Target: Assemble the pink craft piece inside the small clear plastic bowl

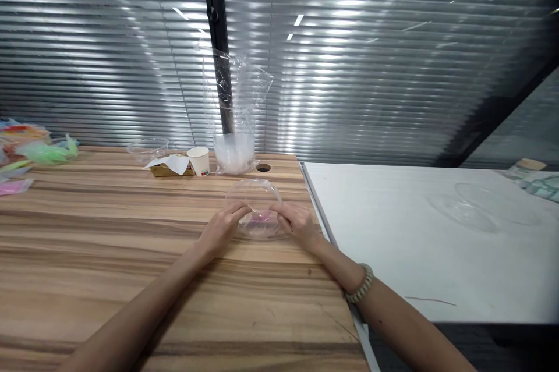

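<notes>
A clear plastic bowl with a clear lid (255, 194) sits on the wooden table (109, 244) in front of me, with something pink inside (261, 218). My left hand (225, 225) presses its curled fingers on the near left rim of the lid. My right hand (296, 222) grips the near right rim, fingers bent over the edge. Both hands hold the container from either side.
Behind stand a plastic bag with a stack of clear bowls (234, 151), a paper cup (199, 160), a brown box with white paper (168, 166) and an empty clear bowl (147, 149). Colourful packets (30, 151) lie far left. Clear lids (463, 212) rest on the white table (393, 244) to the right.
</notes>
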`<state>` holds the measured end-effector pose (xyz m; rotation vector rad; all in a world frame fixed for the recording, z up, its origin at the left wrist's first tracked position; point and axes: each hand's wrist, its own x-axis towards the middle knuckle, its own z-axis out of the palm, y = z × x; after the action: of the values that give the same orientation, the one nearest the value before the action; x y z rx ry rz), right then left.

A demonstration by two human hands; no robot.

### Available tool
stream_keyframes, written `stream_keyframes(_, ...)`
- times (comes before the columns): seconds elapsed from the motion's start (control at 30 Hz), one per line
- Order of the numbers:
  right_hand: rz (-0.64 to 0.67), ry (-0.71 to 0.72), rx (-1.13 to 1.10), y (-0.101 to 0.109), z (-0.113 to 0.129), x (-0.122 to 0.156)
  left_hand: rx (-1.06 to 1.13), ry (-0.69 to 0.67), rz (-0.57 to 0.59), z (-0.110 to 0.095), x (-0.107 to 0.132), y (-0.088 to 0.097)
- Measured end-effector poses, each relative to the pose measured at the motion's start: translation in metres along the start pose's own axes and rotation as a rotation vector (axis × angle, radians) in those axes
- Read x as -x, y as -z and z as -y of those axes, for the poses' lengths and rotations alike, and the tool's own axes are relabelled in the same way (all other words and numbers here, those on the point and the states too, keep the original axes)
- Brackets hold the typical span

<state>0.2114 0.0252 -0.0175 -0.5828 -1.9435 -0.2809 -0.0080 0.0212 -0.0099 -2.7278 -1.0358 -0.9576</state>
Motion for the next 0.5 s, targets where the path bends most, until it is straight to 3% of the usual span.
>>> stream_keyframes(0.37,-0.008,-0.033,0.0,0.0025,-0.0017,-0.0041,-0.081,-0.04,0.0,-0.0018,0.0023,0.001)
stream_keyframes(0.5,-0.01,-0.06,0.01,0.0038,-0.0028,-0.005,-0.09,-0.044,-0.059,0.0007,0.0046,0.0008)
